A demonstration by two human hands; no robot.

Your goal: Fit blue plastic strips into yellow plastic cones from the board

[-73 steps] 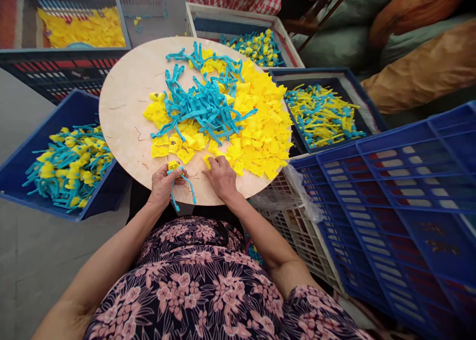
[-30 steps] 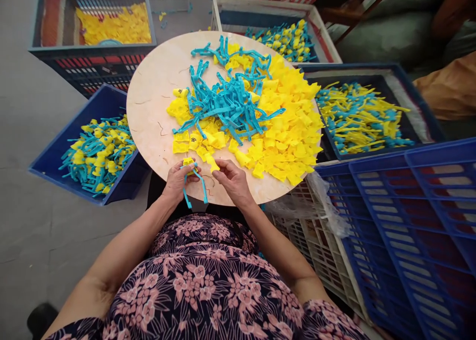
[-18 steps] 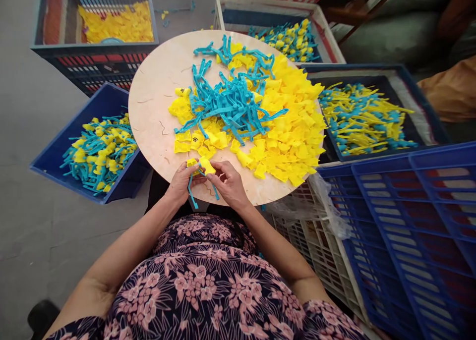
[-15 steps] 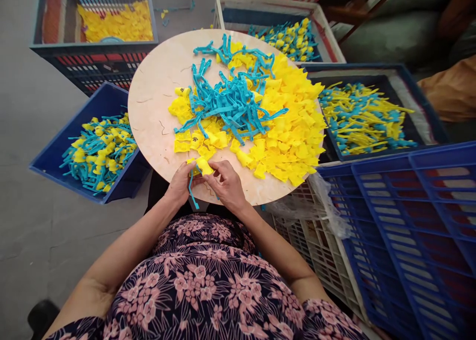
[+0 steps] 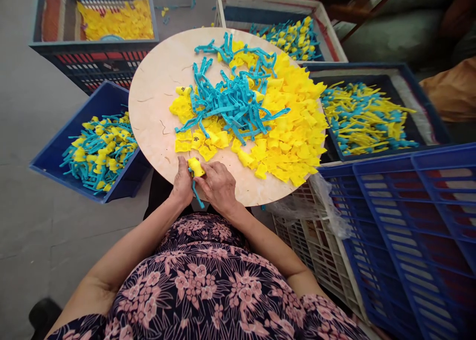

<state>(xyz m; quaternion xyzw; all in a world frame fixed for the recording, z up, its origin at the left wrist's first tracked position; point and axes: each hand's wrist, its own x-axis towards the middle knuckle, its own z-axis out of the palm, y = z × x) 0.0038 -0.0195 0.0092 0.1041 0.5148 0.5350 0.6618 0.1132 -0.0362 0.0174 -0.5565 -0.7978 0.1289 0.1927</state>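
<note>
My left hand and my right hand meet at the near edge of a round pale table. Both are closed on one small toy piece: a yellow plastic part pressed onto a teal strip that hangs down between my hands. Just beyond my hands lies a heap of loose yellow parts with a tangle of teal strips on top.
A blue bin at my left holds joined yellow-and-teal pieces. Two more bins with similar pieces stand right and far right. A crate of yellow parts is far left. Stacked blue crates stand at my right.
My right hand picked a yellow part from the heap and brought it to the teal strip in my left hand. Both hands are now pressed together on it.
</note>
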